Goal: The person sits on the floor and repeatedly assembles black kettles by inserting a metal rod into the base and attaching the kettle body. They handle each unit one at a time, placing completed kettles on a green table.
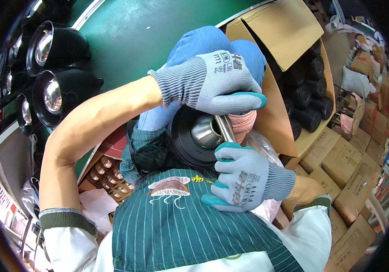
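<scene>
— Where to look first?

— At the metal tube [225,130], slanting beside the bright cup [205,132] of a black dish [183,140], between denim knees [203,41] and striped apron [190,231].

— And the fingers?

— On the left hand [224,81], bent over the tube's upper end, undersides hidden; can't tell how tightly closed. On the right hand [244,179], curled near the lower end; can't tell whether truly gripping.

— How best to work here?

— Probably by bracing the dish against the apron, keeping the tube from scraping the cup, and holding the pink cloth [244,123] clear of any pinch. Better to press evenly than to force.

— And around?

— To the left, black housings [78,86] beside a green surface [126,41]. To the right, an uncovered carton [274,113] with dark cylindrical parts [301,96]; beyond, stacked brown boxes [344,152]. Near the left elbow, small shiny pieces [108,174].
</scene>
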The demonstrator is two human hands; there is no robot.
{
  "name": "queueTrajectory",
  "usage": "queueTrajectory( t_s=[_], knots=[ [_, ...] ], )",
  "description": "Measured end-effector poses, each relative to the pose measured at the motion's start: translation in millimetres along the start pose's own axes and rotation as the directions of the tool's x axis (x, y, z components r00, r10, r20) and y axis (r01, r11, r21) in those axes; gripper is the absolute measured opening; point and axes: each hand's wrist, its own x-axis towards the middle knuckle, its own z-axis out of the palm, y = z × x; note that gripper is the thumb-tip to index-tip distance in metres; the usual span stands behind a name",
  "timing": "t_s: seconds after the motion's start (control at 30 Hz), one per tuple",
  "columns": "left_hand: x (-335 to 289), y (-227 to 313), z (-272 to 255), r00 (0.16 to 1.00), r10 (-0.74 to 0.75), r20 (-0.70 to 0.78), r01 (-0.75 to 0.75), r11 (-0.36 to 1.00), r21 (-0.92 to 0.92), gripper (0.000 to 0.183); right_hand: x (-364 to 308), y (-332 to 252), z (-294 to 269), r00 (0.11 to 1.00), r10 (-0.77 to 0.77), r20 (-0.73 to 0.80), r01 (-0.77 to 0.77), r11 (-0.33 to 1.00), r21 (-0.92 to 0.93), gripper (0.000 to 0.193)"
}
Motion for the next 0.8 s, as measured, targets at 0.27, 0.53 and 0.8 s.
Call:
queueTrajectory(
  t_s=[0.27,0.53,0.8],
  knots=[
    [11.0,-11.3,11.3,0.993,0.102,0.066,-0.102,0.995,-0.007,0.040,43.1,-25.9,-3.3,0.996,-0.057,0.074,0.068,0.985,-0.158,0.038],
    [33.4,-17.7,30.4,0.954,0.289,0.081,-0.268,0.942,-0.202,0.039,90.8,-32.7,-8.8,0.934,-0.063,0.350,0.170,0.944,-0.284,0.025],
    [26.4,-25.0,28.3,0.957,0.207,-0.203,-0.205,0.978,0.030,0.041,77.7,-23.9,-7.5,0.985,-0.148,-0.093,0.136,0.983,-0.121,0.026]
  ],
)
